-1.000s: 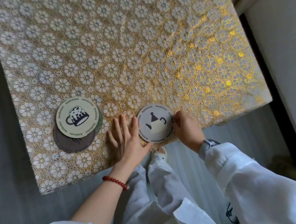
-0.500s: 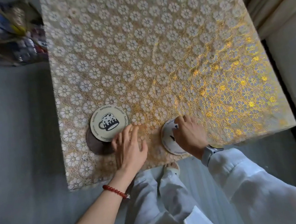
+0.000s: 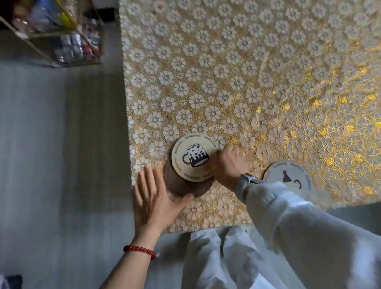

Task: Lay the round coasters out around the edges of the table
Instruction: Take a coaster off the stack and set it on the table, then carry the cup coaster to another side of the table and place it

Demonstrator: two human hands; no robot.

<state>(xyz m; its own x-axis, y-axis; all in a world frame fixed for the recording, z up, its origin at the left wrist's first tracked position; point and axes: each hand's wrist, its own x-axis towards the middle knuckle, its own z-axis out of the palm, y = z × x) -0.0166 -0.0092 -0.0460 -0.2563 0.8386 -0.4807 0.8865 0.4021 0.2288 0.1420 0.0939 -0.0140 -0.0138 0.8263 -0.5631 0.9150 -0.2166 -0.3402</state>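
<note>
A small stack of round coasters sits near the table's front left corner. Its top one is the cream mug coaster (image 3: 192,159), and a dark brown coaster (image 3: 181,186) sticks out beneath it. My right hand (image 3: 229,164) pinches the right rim of the mug coaster. My left hand (image 3: 155,197) lies flat with fingers spread, touching the left side of the brown coaster. A white teapot coaster (image 3: 291,178) lies alone by the front edge, partly behind my right sleeve.
The table (image 3: 258,62) wears a gold and white flower-patterned cloth. A wire rack (image 3: 65,32) with bottles stands on the grey floor to the left. My legs are at the table's front edge. A dark object lies at the lower left.
My right hand left the teapot coaster by the front edge and moved left onto the mug coaster. My left hand slid left to the stack. The view shifted left.
</note>
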